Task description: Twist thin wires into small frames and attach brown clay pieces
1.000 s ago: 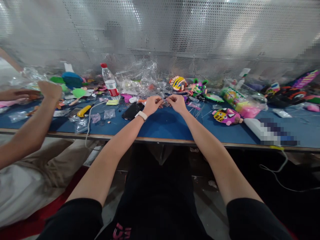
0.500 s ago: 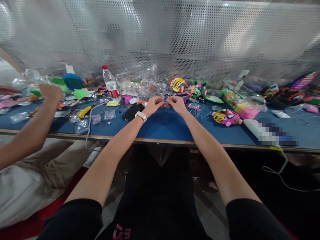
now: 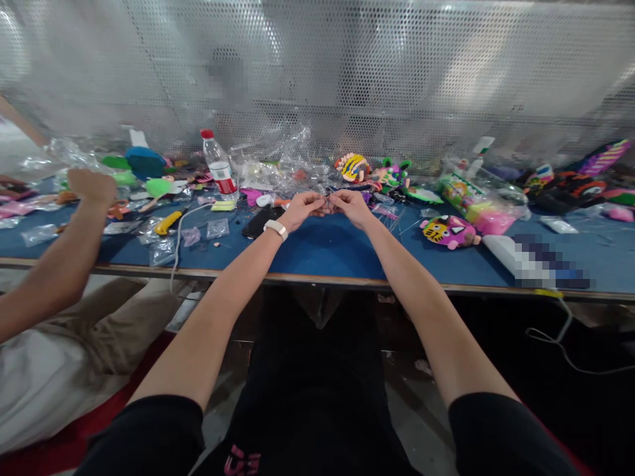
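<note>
1. My left hand [image 3: 302,210] and right hand [image 3: 351,205] meet above the table [image 3: 337,248], fingertips pinched, seemingly on a small piece [image 3: 327,199] too hidden to name.
2. I judge it unfinished; how much remains, I can't tell.
3. I have room toward the front edge [image 3: 332,280]; a phone [image 3: 258,224] lies just beside my left hand.
4. Behind, plastic wrap [image 3: 288,165] crowds me, and a mesh screen [image 3: 317,59] bounds the reach.
</note>
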Demonstrator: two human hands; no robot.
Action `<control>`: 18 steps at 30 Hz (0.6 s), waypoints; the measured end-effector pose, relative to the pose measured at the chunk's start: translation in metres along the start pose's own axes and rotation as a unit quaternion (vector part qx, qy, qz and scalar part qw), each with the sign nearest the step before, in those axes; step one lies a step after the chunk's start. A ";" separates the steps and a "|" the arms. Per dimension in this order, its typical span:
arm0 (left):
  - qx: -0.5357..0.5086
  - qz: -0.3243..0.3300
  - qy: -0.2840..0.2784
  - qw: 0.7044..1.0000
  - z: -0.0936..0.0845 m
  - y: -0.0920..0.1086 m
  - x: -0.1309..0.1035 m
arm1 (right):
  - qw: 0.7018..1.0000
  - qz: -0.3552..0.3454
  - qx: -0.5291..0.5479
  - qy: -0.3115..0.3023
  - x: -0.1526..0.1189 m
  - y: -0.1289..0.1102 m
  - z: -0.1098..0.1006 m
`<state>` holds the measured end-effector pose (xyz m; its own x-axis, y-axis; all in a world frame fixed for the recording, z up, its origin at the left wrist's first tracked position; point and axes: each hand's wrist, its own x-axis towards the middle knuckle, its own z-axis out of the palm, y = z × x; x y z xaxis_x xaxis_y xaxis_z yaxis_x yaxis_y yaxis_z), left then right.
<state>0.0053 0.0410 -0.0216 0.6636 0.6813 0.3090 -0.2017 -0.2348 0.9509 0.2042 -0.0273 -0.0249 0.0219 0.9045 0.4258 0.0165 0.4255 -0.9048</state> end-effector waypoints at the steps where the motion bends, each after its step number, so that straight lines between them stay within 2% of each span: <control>1: 0.004 0.000 0.005 1.000 0.000 0.000 0.000 | 1.000 0.001 -0.006 0.005 0.000 0.000 0.000; 12: 0.104 0.053 0.042 0.992 -0.001 -0.004 0.003 | 0.991 -0.035 -0.114 0.054 0.001 0.002 0.004; 18: 0.096 0.077 0.042 0.991 0.001 0.000 0.002 | 0.994 -0.028 -0.078 0.065 0.001 0.003 0.006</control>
<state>0.0075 0.0415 -0.0212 0.5715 0.6805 0.4586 -0.1492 -0.4634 0.8735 0.1983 -0.0249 -0.0270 0.1450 0.8643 0.4816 0.1764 0.4563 -0.8721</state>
